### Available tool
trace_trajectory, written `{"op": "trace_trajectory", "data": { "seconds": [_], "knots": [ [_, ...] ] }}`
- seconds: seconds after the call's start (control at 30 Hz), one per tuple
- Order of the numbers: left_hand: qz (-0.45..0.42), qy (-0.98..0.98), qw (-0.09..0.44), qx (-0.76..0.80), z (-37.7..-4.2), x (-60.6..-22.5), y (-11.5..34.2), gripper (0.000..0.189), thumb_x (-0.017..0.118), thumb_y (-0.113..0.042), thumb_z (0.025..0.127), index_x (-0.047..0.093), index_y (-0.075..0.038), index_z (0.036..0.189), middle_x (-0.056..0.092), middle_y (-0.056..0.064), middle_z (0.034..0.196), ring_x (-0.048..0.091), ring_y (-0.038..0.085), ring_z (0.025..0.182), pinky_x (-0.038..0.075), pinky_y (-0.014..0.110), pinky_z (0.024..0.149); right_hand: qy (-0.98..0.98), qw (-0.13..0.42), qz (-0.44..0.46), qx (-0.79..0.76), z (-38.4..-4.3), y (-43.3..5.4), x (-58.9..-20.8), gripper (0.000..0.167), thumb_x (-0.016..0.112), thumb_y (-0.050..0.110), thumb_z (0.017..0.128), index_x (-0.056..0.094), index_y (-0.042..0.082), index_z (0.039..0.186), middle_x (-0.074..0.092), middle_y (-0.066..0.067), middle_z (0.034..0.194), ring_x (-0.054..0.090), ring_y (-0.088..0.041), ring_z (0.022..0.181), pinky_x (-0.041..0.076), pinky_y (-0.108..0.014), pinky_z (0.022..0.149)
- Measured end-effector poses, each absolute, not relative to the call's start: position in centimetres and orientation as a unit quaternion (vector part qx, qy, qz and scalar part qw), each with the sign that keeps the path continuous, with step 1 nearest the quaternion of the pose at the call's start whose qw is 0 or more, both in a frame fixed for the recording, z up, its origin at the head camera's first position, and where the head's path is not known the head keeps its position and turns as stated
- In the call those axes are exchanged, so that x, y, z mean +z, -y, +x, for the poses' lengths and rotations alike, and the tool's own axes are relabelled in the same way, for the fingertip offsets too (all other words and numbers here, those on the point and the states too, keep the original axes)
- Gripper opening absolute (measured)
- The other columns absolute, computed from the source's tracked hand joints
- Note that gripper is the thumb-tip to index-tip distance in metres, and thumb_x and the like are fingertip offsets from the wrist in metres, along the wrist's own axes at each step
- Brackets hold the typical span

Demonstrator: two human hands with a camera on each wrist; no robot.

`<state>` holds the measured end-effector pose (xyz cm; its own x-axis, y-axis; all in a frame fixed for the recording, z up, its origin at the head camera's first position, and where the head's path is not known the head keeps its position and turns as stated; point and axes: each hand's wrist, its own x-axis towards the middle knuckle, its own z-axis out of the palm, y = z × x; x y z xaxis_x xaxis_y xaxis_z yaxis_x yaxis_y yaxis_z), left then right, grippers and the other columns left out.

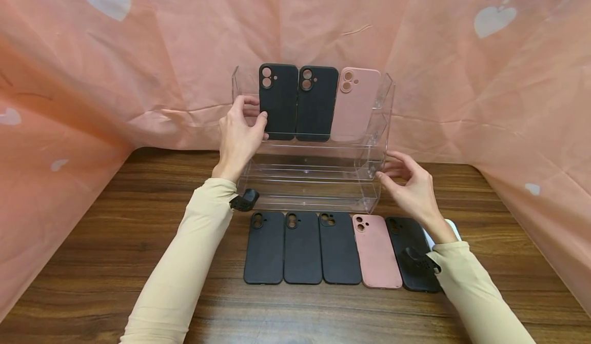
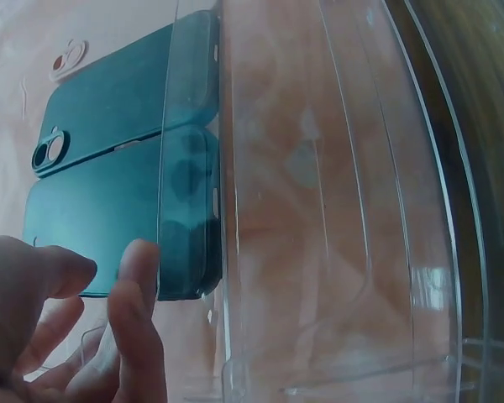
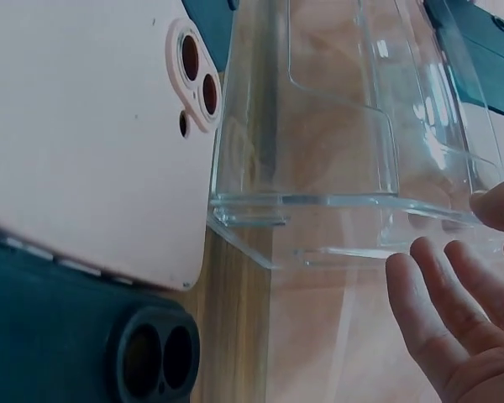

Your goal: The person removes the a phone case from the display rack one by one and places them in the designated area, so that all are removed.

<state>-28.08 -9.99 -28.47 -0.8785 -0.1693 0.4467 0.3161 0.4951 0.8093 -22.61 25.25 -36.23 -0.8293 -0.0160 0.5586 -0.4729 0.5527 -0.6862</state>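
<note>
In the head view, my left hand (image 1: 242,134) is at the side edge of the leftmost black phone case (image 1: 278,105), thumb over its front and other fingers partly hidden behind. A second black phone case (image 1: 316,103) and a pink phone case (image 1: 356,103) lean beside it on the top tier of a clear acrylic stand (image 1: 304,172). My right hand (image 1: 413,187) is by the stand's right side panel, fingers spread and loosely bent. In the right wrist view, the thumb (image 3: 497,206) meets the panel's edge; firm contact is unclear.
In front of the stand, a row of phone cases lies on the wooden table (image 1: 184,282): several black ones (image 1: 302,254), a pink one (image 1: 377,254) and a white one (image 1: 454,228) partly under the right wrist. Pink cloth (image 1: 184,52) with white hearts hangs behind and at the sides.
</note>
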Motion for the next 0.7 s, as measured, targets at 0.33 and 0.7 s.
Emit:
{"op": "trace_trajectory", "data": {
  "seconds": [0.33,0.7],
  "knots": [
    [-0.045,0.814,0.235,-0.530,-28.3,-28.6,9.9,0.026,0.066,-0.018,0.097,0.063,-0.011,0.122,0.074,0.010,0.111,0.075,0.022,0.059,0.053,0.016,0.049,0.833,0.227,0.150,0.481,-22.2,-24.4,-35.9,0.055,0.071,-0.013,0.086,0.058,-0.001,0.137,0.070,-0.031,0.104,0.068,0.008,0.079,0.060,-0.016,0.060],
    [-0.093,0.778,0.263,-0.563,-28.3,-29.0,10.6,0.022,0.068,-0.013,0.097,0.066,-0.009,0.118,0.072,0.011,0.106,0.068,0.017,0.052,0.055,0.017,0.050,0.833,0.223,0.159,0.480,-21.2,-23.8,-34.9,0.053,0.069,-0.015,0.085,0.057,-0.007,0.136,0.069,-0.033,0.102,0.071,0.002,0.082,0.061,-0.019,0.060]
  ]
}}
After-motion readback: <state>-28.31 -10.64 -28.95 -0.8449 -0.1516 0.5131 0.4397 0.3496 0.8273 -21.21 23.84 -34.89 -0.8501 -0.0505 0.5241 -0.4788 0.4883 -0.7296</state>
